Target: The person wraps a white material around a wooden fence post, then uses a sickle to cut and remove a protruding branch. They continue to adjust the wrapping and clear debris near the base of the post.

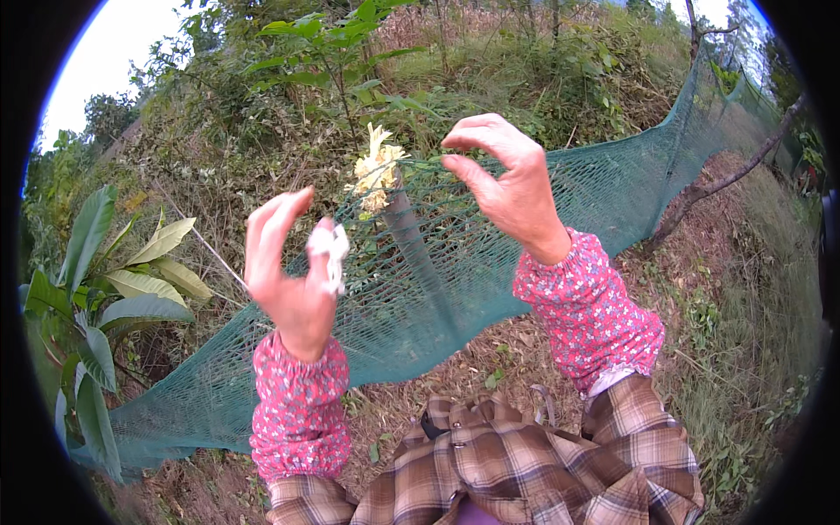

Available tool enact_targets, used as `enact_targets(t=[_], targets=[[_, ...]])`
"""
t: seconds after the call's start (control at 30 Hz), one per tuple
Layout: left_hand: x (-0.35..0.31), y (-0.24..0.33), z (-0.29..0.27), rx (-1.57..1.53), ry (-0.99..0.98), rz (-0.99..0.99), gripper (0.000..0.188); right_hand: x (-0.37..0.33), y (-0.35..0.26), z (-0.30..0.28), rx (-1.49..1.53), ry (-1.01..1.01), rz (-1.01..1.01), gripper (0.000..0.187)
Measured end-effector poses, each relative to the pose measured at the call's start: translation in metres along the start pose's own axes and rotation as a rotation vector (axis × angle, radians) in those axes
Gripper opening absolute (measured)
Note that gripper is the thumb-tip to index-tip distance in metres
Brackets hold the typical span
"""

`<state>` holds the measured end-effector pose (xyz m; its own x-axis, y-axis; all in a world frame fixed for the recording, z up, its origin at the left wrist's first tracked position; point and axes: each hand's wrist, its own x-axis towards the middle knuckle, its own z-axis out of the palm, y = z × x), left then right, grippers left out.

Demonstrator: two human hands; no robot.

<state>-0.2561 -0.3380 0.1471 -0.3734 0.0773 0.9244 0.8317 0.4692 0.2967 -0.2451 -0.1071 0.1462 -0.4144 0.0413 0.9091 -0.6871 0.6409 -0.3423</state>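
Observation:
My left hand [293,284] is raised beside the net, its fingers curved and standing apart from the thumb. A loose white strip or cord [334,252], blurred, clings about that thumb; whether it is tied on, I cannot tell. Higher and to the right, my right hand [512,188] has a gap between thumb and forefinger, close to the net's upper edge. A green mesh net [595,197] sags across in front of me. Behind the mesh leans a greyish post [418,245]. Its top carries a pale yellow, ragged tuft [378,173], between my two hands.
A broad-leaved plant [92,306] stands at the left, against the net. On the right, a bent branch [726,182] rises by the net. Dry leaf litter [472,394] covers the ground, with grass [752,324] at the right. Thick brush [254,140] lies beyond the net.

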Motion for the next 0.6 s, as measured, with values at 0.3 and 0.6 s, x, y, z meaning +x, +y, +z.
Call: enact_targets(t=[0.3, 0.6], targets=[[-0.16, -0.004, -0.02, -0.237, -0.538, -0.319, 0.026, -0.157, 0.03, -0.051, -0.054, -0.182, 0.614, 0.003], [-0.327, -0.035, -0.01, -0.541, -1.062, -1.176, 0.011, -0.387, -0.028, -0.067, -0.078, -0.322, 1.481, 0.014]])
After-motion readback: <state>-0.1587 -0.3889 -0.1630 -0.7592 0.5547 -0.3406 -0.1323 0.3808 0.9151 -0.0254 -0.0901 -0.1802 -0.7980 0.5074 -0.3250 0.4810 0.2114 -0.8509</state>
